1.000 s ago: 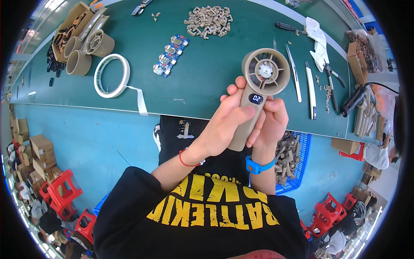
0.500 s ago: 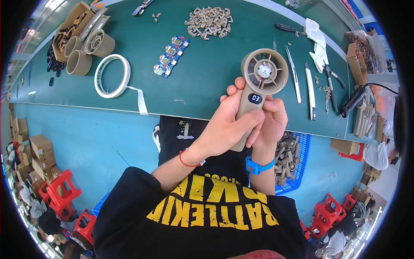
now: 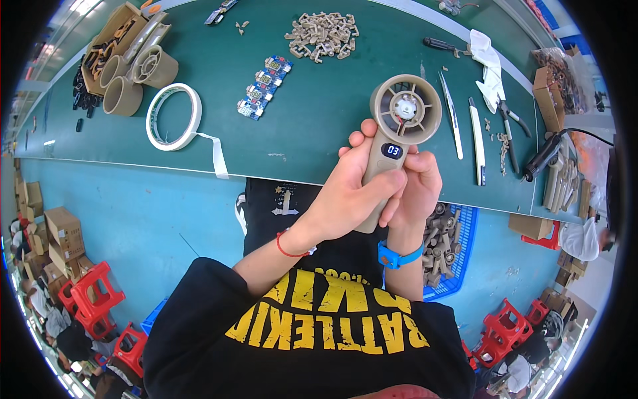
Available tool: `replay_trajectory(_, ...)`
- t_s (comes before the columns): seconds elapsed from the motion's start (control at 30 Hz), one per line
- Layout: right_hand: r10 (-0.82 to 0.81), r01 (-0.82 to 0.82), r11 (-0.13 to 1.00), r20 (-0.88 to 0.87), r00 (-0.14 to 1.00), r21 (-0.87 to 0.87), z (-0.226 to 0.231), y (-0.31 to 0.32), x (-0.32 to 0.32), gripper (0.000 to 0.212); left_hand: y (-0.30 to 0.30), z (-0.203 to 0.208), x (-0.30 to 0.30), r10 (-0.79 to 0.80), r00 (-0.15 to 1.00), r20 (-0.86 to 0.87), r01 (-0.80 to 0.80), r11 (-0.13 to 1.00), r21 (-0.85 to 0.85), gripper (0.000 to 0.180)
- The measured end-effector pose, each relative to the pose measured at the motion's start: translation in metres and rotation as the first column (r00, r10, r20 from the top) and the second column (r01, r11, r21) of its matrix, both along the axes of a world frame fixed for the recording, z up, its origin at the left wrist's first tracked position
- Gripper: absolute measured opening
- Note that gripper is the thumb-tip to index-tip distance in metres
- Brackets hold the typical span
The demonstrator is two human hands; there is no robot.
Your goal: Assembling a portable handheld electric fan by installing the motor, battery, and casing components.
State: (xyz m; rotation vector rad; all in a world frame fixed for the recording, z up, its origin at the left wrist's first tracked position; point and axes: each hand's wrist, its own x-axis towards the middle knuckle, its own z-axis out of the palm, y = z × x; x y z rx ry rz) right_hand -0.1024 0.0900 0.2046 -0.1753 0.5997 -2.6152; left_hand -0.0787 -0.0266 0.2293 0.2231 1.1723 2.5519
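Note:
A beige handheld fan (image 3: pixel 379 161) is held up over the table's front edge, its round head away from me and its handle toward me. A small dark display (image 3: pixel 393 151) on the handle is lit. My left hand (image 3: pixel 351 201) wraps the handle from the left, with the thumb lying across its front below the display. From the other side my right hand (image 3: pixel 419 189) grips the same handle, fingers curled around it. White blades or a hub (image 3: pixel 405 108) show behind the spokes of the head. The handle's lower part is partly covered by my fingers.
On the green table lie blue circuit boards (image 3: pixel 264 88), a heap of small beige parts (image 3: pixel 322 36), a tape roll (image 3: pixel 154 135), tweezers (image 3: pixel 452 113), a white-handled knife (image 3: pixel 477 139), pliers (image 3: pixel 510 133) and a black power screwdriver (image 3: pixel 543 157). A blue basket (image 3: pixel 469 233) of fan parts stands below right.

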Motion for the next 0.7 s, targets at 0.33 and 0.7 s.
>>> replay_trajectory(0.33,-0.055,0.056,0.998,-0.037,0.998,0.042,-0.0016,-0.0008,0.0019,0.054,-0.0013,-0.0019,-0.0024,-0.008,0.999,0.045,0.008,1.000,0.005,0.028)
replay_trajectory(0.7,-0.094,0.104,0.983,-0.069,0.993,0.153,-0.0037,-0.0017,0.0022,0.048,-0.0009,-0.0003,-0.0054,0.000,1.000,0.001,0.000,1.000,-0.007,0.029)
